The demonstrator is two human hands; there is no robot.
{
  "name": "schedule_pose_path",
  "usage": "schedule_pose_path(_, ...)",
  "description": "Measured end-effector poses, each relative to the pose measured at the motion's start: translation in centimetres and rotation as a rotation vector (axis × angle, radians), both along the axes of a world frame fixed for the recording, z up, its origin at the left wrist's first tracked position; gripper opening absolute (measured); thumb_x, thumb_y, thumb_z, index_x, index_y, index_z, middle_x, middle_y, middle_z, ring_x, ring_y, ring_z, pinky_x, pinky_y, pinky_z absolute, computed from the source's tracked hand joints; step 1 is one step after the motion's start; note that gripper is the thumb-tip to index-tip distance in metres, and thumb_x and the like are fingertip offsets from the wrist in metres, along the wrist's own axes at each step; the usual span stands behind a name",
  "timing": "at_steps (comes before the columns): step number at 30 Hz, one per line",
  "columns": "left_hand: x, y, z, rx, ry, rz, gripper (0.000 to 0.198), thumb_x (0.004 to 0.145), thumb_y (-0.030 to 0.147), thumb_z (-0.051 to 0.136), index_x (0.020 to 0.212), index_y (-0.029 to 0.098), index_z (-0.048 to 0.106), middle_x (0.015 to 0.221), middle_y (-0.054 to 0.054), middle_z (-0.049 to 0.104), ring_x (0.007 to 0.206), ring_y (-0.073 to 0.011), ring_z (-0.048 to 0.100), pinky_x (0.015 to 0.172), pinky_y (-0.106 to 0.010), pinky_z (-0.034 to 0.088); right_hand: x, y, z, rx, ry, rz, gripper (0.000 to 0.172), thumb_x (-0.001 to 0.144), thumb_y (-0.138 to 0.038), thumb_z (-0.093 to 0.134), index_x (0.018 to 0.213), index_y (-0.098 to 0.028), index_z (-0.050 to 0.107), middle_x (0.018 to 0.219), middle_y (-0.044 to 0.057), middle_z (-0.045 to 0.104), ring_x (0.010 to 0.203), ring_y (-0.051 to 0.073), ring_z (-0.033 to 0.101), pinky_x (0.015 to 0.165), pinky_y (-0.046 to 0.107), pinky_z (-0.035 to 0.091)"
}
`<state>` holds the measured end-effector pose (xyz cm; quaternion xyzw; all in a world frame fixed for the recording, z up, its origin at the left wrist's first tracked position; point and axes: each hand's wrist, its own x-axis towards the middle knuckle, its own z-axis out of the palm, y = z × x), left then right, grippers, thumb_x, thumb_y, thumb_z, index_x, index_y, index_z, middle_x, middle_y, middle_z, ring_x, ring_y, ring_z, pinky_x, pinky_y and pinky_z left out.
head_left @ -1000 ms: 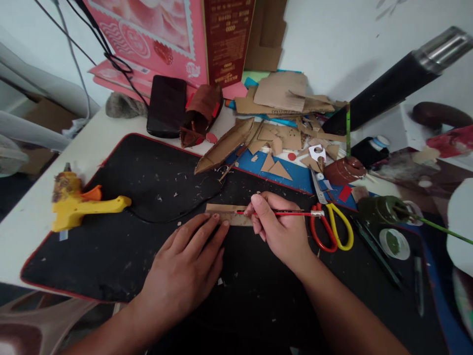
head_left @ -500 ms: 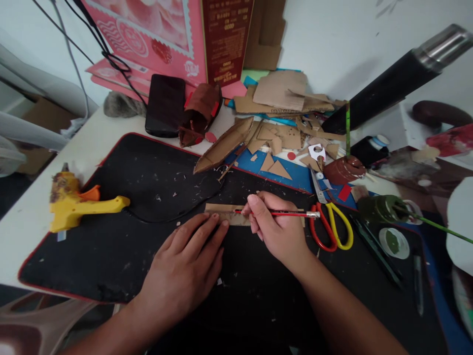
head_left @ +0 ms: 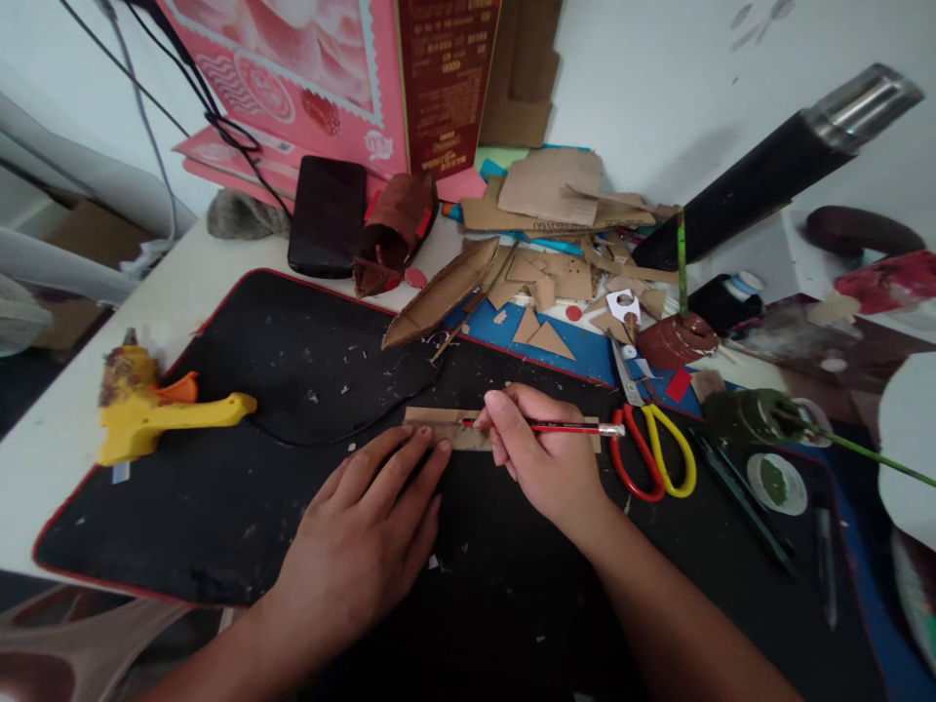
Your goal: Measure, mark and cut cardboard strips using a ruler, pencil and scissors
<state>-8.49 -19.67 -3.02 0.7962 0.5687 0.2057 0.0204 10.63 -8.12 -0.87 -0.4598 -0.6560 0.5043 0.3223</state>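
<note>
A narrow cardboard strip [head_left: 422,415] lies on the black mat [head_left: 292,341], with what looks like a clear ruler [head_left: 468,436] on it. My left hand [head_left: 366,522] is spread, its fingertips pressing on the ruler and the strip's left part. My right hand [head_left: 545,453] is closed around a red and black pencil [head_left: 570,426]. The pencil lies nearly level, its tip pointing left at the strip, just right of my left fingertips. Whether the tip touches the cardboard is too small to tell.
Scissors [head_left: 658,453] lie right of my right hand. A yellow glue gun [head_left: 175,409] rests at the left. Cardboard scraps [head_left: 548,185], a phone [head_left: 327,214], a brown paint jar [head_left: 678,339] and a black flask [head_left: 753,175] stand or lie behind.
The pencil and my right hand have shifted slightly left along the strip. My left hand stays on the ruler. The camera view has tilted a little.
</note>
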Motion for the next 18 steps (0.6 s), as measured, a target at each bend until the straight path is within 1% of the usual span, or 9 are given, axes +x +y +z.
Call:
schedule_pose_path(7,0.05,-0.11,-0.14,-0.011,-0.003,0.008,0.041,0.106,0.021,0.059,0.146,0.015,0.066,0.143,-0.013,0.073,0.136,-0.0349,0.064,0.114,-0.052,0.056,0.01,0.02,0.05,0.019,-0.039,0.005,0.039,0.112,-0.041,0.057,0.080,-0.022,0.070,0.054,-0.005,0.059,0.047,0.010,0.057,0.048,0.024,0.043)
schedule_pose_path(14,0.12,-0.15,-0.13,-0.001,0.014,0.009,0.039,0.108,0.021,0.058,0.145,0.015,0.066,0.142,-0.012,0.074,0.135,-0.0352,0.064,0.111,-0.053,0.057,0.02,0.10,-0.04,0.024,-0.064,0.008,0.039,0.111,-0.042,0.057,0.080,-0.023,0.069,0.054,-0.004,0.060,0.048,0.011,0.058,0.049,0.025,0.044)
schedule_pose_path(18,0.14,-0.13,-0.19,0.004,0.018,0.005,0.038,0.108,0.021,0.057,0.145,0.015,0.066,0.143,-0.012,0.073,0.135,-0.0357,0.064,0.110,-0.054,0.058,-0.01,0.07,-0.11,0.045,-0.069,0.010,0.040,0.112,-0.041,0.056,0.079,-0.023,0.068,0.054,-0.005,0.060,0.049,0.012,0.059,0.053,0.026,0.046)
